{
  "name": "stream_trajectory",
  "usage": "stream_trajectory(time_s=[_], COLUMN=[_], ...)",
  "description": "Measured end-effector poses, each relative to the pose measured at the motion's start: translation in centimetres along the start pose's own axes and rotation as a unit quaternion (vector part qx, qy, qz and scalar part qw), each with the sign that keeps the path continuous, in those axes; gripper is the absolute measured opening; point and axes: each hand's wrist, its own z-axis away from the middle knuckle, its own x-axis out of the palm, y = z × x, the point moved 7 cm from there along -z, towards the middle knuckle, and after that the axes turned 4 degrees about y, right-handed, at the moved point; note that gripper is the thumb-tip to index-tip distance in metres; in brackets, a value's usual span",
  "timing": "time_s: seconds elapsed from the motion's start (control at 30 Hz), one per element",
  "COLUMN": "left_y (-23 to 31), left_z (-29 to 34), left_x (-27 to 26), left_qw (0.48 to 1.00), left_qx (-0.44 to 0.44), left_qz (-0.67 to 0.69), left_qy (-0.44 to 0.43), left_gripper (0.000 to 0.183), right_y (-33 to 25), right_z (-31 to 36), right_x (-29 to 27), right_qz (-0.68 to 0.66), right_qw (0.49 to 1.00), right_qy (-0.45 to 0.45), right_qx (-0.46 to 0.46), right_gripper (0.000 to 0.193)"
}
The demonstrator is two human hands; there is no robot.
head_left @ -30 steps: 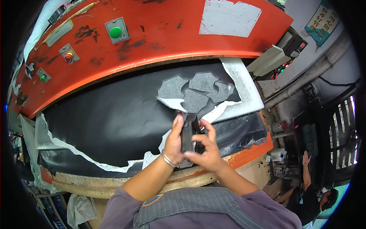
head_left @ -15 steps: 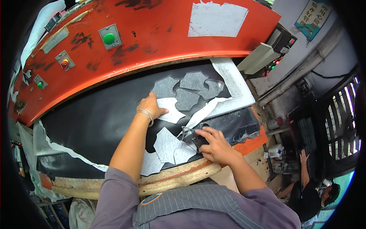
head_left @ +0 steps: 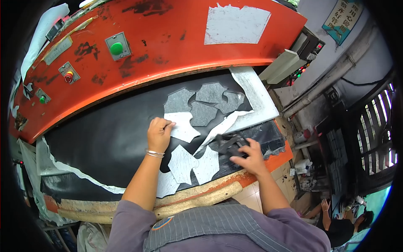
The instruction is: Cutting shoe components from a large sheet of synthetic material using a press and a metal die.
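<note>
Pinching one white piece (head_left: 181, 127): left fingers (head_left: 159, 122) | right fingers (head_left: 254, 144): one black tool (head_left: 232, 145), grip unclear | four grey patches (head_left: 204, 114)

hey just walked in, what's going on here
A person works at an orange machine with a black sheet spread in front of it. The left hand pinches the edge of a white cut piece. The right hand is at a dark frame-like tool, too blurred to tell the grip. More white pieces lie near the front edge, and grey shapes show in the sheet.
</note>
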Motion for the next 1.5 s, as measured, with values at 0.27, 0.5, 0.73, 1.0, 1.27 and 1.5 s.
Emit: stream_trajectory(time_s=[0.27,0.5,0.73,1.0,1.27,1.5], left_y=[4.0,5.9,6.1,14.7,0.8,-2.8], left_z=[-0.5,1.1,2.9,15.9,6.5,4.1], left_x=[2.0,3.8,3.6,4.4,-10.4,-8.4], left_qw=[0.934,0.846,0.907,0.9,0.992,0.992], left_qx=[0.005,0.122,0.22,0.214,-0.123,-0.122], left_qz=[-0.29,-0.384,-0.258,0.047,-0.002,-0.013], left_qy=[-0.21,-0.35,-0.248,-0.377,-0.003,0.01], left_gripper=[0.096,0.068,0.014,0.043,0.055,0.073], right_y=[-2.6,-4.7,-4.9,-4.7,-16.1,-15.8], right_z=[-8.1,-14.4,-14.9,-15.5,-11.7,-11.7], right_x=[-2.9,5.5,6.0,5.9,10.3,12.4], right_qz=[0.005,0.092,0.089,0.074,-0.093,-0.073], right_qw=[0.99,0.987,0.989,0.99,0.938,0.955], right_qy=[0.122,0.09,0.077,0.048,-0.08,-0.069], right_qx=[-0.07,-0.099,-0.095,-0.107,-0.325,-0.279], right_gripper=[0.041,0.042,0.043,0.043,0.044,0.063])
